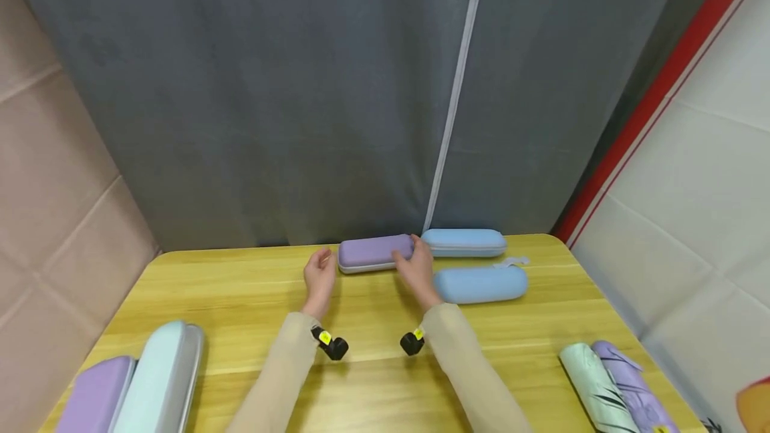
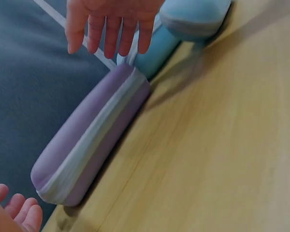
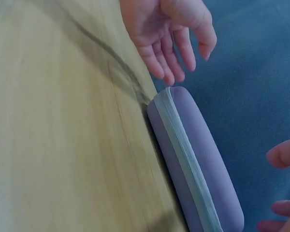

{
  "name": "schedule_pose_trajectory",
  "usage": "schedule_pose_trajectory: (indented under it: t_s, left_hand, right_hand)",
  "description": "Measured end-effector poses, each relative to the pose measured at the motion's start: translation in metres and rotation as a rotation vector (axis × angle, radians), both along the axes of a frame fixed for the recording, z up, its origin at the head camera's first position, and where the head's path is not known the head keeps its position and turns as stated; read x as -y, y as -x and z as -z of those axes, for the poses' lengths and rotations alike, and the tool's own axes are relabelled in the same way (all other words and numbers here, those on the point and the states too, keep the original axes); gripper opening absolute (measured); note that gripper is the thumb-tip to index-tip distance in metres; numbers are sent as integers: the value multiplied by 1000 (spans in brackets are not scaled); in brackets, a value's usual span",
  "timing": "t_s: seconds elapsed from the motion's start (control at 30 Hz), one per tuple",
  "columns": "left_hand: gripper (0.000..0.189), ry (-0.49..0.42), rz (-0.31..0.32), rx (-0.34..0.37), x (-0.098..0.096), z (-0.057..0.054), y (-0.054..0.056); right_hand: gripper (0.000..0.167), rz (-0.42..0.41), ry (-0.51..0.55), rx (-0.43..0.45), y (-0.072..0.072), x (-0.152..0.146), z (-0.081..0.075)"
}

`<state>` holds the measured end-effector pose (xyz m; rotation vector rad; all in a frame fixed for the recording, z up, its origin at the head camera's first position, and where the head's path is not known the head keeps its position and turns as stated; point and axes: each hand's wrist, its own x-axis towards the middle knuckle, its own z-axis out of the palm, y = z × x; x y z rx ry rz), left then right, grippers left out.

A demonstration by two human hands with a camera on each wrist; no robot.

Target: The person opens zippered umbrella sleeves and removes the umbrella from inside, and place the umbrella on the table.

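A purple zippered case [image 1: 371,252] with a pale zip band lies lengthwise at the table's back edge, against the dark curtain. My left hand [image 1: 320,280] is beside its left end with loosely bent fingers and holds nothing. At the other end is my right hand [image 1: 417,274], its thumb and fingers spread around the corner. In the left wrist view the right hand [image 2: 117,21] has straight fingers above the purple case [image 2: 94,135]. The right wrist view shows the left hand's fingertips [image 3: 169,77] right at the near end of the case [image 3: 198,164].
A light blue zippered case [image 1: 463,243] lies right of the purple one, with another blue case [image 1: 481,284] and its strap in front. At the front left stand a mint case [image 1: 153,379] and a purple case [image 1: 96,396]. Folded green [image 1: 595,386] and purple umbrellas [image 1: 634,386] lie front right.
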<state>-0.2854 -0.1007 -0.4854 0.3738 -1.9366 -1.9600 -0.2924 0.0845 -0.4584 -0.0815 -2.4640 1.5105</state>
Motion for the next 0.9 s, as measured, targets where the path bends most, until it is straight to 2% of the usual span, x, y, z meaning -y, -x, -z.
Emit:
schedule_pose_trajectory:
  t_s: [0.17,0.33,0.5,0.67,0.9]
  left_hand:
    - [38,-1,14,57,1,0,13]
    - [39,-10,47,74,-1,6,18]
    - [37,26,97,104,-3,11,18]
    - [36,61,93,101,1,15,16]
    - [38,12,116,138,14,15,7]
  right_hand:
    - [55,34,-12,54,13,3,0]
    - [50,78,17,77,22,1,5]
    - [52,83,73,148,26,-1,10]
    - [50,53,136,204,22,-1,10]
    - [49,53,260,224,13,3,12]
